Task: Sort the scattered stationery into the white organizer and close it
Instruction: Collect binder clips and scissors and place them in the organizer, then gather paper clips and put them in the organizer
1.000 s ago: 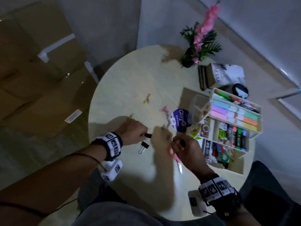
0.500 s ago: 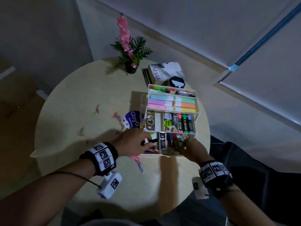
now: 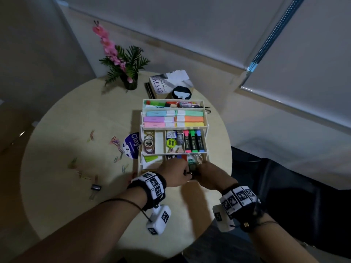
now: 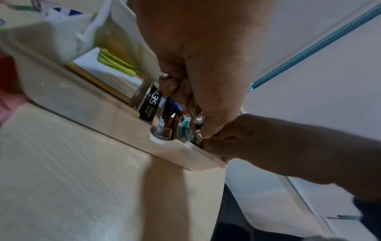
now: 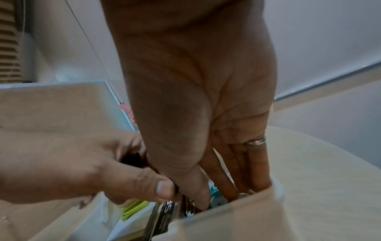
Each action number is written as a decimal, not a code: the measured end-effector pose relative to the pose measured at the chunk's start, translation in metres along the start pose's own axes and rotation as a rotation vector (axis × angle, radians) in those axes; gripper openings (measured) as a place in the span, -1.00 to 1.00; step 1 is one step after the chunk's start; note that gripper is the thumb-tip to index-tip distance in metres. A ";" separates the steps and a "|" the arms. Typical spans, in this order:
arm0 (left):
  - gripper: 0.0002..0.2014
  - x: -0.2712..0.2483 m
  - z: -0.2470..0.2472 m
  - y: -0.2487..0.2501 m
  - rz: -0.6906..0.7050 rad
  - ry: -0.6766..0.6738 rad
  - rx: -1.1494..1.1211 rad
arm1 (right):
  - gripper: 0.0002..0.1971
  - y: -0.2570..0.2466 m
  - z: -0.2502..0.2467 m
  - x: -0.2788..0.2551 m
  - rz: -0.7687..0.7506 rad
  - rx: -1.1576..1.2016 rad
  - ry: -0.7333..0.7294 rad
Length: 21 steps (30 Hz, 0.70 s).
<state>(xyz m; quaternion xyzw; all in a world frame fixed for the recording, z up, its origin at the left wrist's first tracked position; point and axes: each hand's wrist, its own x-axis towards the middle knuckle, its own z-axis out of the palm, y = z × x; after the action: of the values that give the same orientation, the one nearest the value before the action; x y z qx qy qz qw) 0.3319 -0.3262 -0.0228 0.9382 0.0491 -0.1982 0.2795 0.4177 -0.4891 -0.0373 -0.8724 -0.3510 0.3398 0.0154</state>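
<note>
The white organizer (image 3: 140,168) stands open on the round table, its tiers fanned back and filled with highlighters, markers and tape rolls. Both hands meet at the near bottom compartment. My left hand (image 3: 187,172) curls round black binder clips (image 4: 196,116) with silver handles, just above the compartment's front wall (image 4: 82,104). My right hand (image 3: 199,169) reaches into the same compartment with straight fingers (image 5: 253,176) among the items there; what they touch is hidden. Loose coloured paper clips (image 3: 115,144) and one black binder clip (image 3: 95,186) lie on the table to the left.
A purple clay tub (image 3: 132,145) sits against the organizer's left side. Behind the organizer are a book (image 3: 171,82), a black round object (image 3: 182,92) and a pink flower pot (image 3: 131,82). A pink tool (image 3: 133,175) lies by my left wrist. The table edge (image 3: 230,168) is close on the right.
Both hands have moved from the middle of the table to the organizer's bottom compartment, the left still holding binder clips. The head view has swung right onto the organizer.
</note>
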 end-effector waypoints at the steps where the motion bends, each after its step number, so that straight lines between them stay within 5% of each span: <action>1: -0.75 0.004 0.001 0.004 -0.012 -0.014 0.016 | -0.72 0.003 -0.004 -0.006 -0.015 0.029 0.027; 7: -0.71 0.024 0.012 0.016 -0.058 -0.108 -0.046 | -0.78 0.023 -0.012 -0.038 -0.129 0.150 0.146; 14: -0.82 0.032 0.016 0.022 -0.026 -0.021 -0.272 | -0.83 0.031 -0.005 -0.050 -0.134 0.215 0.179; 21: -0.78 0.017 0.024 0.021 0.122 -0.085 -0.187 | -0.74 0.018 0.001 -0.047 -0.133 0.176 0.218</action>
<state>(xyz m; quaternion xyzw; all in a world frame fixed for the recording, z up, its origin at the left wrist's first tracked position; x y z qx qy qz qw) 0.3435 -0.3574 -0.0371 0.9000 -0.0017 -0.2149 0.3793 0.4036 -0.5326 -0.0153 -0.8743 -0.3730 0.2706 0.1522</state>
